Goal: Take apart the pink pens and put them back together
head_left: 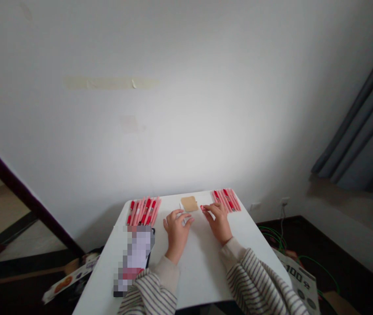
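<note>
My left hand [176, 229] hovers over the middle of the white table [199, 271], fingers curved and apart, with nothing visible in them. Between the thumb and fingertips of my right hand [219, 222] is a small pinkish-red piece [202, 208]; most of it is hidden, so its kind is unclear. Just beyond both hands lies a tan square pad [189, 203] with a white edge. A row of pink and red pens [143, 211] lies at the table's far left. Another row of similar pens [226, 200] lies at the far right, right behind my right hand.
A phone-like dark-edged object [135, 260], blurred out, lies on the left of the table. The wall [186, 109] rises behind the table. Green cables [273, 234] and a printed box [300, 280] are on the floor at right. A grey curtain [364, 144] hangs there.
</note>
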`<action>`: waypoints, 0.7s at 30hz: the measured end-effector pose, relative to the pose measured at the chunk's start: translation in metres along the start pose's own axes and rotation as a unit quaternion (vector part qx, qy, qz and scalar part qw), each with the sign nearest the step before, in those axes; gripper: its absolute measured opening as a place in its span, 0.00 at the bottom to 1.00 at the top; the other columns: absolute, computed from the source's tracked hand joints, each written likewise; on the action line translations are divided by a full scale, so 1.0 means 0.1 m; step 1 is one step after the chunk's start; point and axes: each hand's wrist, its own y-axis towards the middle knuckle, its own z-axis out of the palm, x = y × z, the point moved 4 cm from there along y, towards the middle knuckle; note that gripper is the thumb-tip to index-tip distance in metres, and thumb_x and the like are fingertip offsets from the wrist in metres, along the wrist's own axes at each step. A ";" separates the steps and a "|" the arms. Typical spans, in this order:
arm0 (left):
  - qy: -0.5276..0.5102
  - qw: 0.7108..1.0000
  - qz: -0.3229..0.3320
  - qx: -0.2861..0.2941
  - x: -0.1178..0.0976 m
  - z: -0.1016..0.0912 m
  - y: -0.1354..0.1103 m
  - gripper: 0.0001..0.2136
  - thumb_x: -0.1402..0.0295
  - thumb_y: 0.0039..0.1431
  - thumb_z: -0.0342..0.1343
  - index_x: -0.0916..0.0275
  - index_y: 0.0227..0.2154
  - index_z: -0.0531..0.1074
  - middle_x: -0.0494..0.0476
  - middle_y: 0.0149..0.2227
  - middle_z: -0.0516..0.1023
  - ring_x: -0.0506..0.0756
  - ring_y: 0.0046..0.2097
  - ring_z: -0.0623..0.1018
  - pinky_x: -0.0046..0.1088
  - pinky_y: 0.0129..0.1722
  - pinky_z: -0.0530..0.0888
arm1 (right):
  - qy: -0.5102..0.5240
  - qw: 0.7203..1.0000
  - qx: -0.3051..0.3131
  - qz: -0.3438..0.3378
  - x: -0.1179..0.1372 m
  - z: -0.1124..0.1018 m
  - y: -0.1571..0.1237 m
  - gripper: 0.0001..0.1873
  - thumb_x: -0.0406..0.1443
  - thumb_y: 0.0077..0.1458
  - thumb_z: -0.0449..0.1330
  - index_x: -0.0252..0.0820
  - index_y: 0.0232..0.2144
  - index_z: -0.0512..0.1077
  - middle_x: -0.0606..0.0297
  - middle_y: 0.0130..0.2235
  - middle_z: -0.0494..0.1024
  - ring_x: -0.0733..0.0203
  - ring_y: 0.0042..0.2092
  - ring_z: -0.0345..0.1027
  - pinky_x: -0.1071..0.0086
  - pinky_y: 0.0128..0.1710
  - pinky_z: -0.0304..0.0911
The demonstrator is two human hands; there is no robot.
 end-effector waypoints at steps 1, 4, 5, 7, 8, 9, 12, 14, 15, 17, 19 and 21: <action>0.002 1.000 -0.001 0.000 0.00 0.00 0.00 0.06 0.64 0.51 0.61 0.51 0.33 0.79 0.53 0.46 0.74 0.58 0.52 0.69 0.44 0.55 0.61 | -0.006 1.000 0.004 0.000 0.01 0.00 0.00 0.11 0.42 0.61 0.55 0.47 0.41 0.75 0.61 0.37 0.76 0.57 0.45 0.63 0.58 0.50 0.58; 0.006 1.000 -0.006 -0.001 0.01 0.00 0.00 0.06 0.63 0.51 0.61 0.51 0.34 0.78 0.53 0.46 0.74 0.58 0.52 0.69 0.43 0.54 0.61 | -0.028 0.999 0.024 -0.003 0.04 0.00 0.00 0.11 0.41 0.61 0.55 0.48 0.41 0.75 0.62 0.36 0.77 0.56 0.45 0.62 0.58 0.50 0.56; 0.007 1.000 -0.009 -0.001 0.01 0.00 0.00 0.06 0.63 0.51 0.60 0.51 0.34 0.78 0.53 0.46 0.74 0.58 0.52 0.69 0.42 0.54 0.61 | -0.038 0.999 0.032 -0.004 0.05 0.00 0.00 0.10 0.41 0.61 0.55 0.49 0.40 0.76 0.63 0.36 0.77 0.56 0.45 0.62 0.59 0.50 0.55; 0.011 1.000 -0.014 -0.002 0.01 -0.01 0.01 0.07 0.63 0.52 0.60 0.52 0.34 0.78 0.54 0.46 0.74 0.58 0.52 0.69 0.42 0.54 0.61 | -0.058 0.997 0.049 -0.008 0.08 0.01 0.01 0.09 0.40 0.60 0.56 0.50 0.39 0.76 0.64 0.36 0.77 0.56 0.46 0.61 0.59 0.50 0.53; 0.013 1.000 -0.017 -0.003 0.01 -0.01 0.01 0.07 0.63 0.52 0.60 0.52 0.34 0.78 0.54 0.45 0.74 0.58 0.51 0.69 0.42 0.54 0.61 | -0.070 0.996 0.056 -0.010 0.10 0.01 0.00 0.09 0.40 0.60 0.57 0.51 0.39 0.77 0.64 0.36 0.77 0.56 0.46 0.60 0.60 0.50 0.52; 0.015 1.000 -0.019 -0.003 0.01 -0.02 0.01 0.07 0.63 0.52 0.59 0.52 0.35 0.78 0.54 0.45 0.74 0.58 0.51 0.69 0.42 0.54 0.61 | -0.083 0.994 0.064 -0.011 0.11 0.02 0.00 0.08 0.40 0.59 0.58 0.52 0.38 0.77 0.64 0.37 0.77 0.56 0.47 0.60 0.60 0.50 0.51; 0.022 1.000 -0.021 -0.004 0.01 -0.03 0.01 0.07 0.64 0.52 0.59 0.53 0.35 0.78 0.54 0.45 0.75 0.58 0.51 0.70 0.41 0.54 0.61 | -0.117 0.989 0.090 -0.017 0.12 0.04 0.00 0.07 0.40 0.58 0.59 0.55 0.37 0.77 0.65 0.38 0.77 0.56 0.49 0.59 0.59 0.52 0.48; 0.026 0.999 -0.021 -0.005 0.01 -0.04 0.01 0.07 0.64 0.52 0.59 0.53 0.35 0.78 0.54 0.45 0.75 0.58 0.50 0.70 0.41 0.53 0.62 | -0.136 0.984 0.113 -0.022 0.12 0.06 0.00 0.07 0.41 0.58 0.59 0.56 0.36 0.77 0.66 0.39 0.77 0.55 0.49 0.58 0.58 0.54 0.47; 0.028 0.999 -0.019 -0.006 0.01 -0.04 0.01 0.07 0.64 0.52 0.58 0.53 0.35 0.78 0.54 0.45 0.75 0.58 0.50 0.70 0.41 0.53 0.62 | -0.145 0.981 0.125 -0.026 0.12 0.08 0.00 0.07 0.41 0.58 0.58 0.57 0.36 0.77 0.66 0.40 0.77 0.55 0.50 0.58 0.57 0.54 0.46; 0.030 0.999 -0.016 -0.008 0.00 -0.05 0.00 0.07 0.64 0.53 0.58 0.53 0.35 0.78 0.54 0.45 0.75 0.58 0.50 0.70 0.41 0.53 0.62 | -0.164 0.975 0.148 -0.035 0.13 0.10 0.00 0.08 0.42 0.59 0.58 0.58 0.35 0.77 0.67 0.41 0.76 0.55 0.50 0.57 0.55 0.56 0.44; 0.033 0.999 -0.012 -0.011 0.00 -0.05 0.00 0.08 0.64 0.53 0.58 0.53 0.35 0.78 0.54 0.45 0.75 0.58 0.50 0.70 0.40 0.52 0.62 | -0.183 0.967 0.170 -0.043 0.14 0.11 0.01 0.08 0.41 0.59 0.57 0.59 0.35 0.77 0.67 0.42 0.75 0.55 0.51 0.57 0.53 0.57 0.42; 0.035 0.999 -0.009 -0.014 0.00 -0.05 0.00 0.08 0.64 0.53 0.57 0.53 0.35 0.78 0.55 0.45 0.75 0.58 0.49 0.70 0.40 0.52 0.62 | -0.198 0.961 0.188 -0.047 0.15 0.12 0.02 0.08 0.41 0.59 0.57 0.60 0.34 0.77 0.67 0.43 0.74 0.55 0.51 0.56 0.50 0.58 0.41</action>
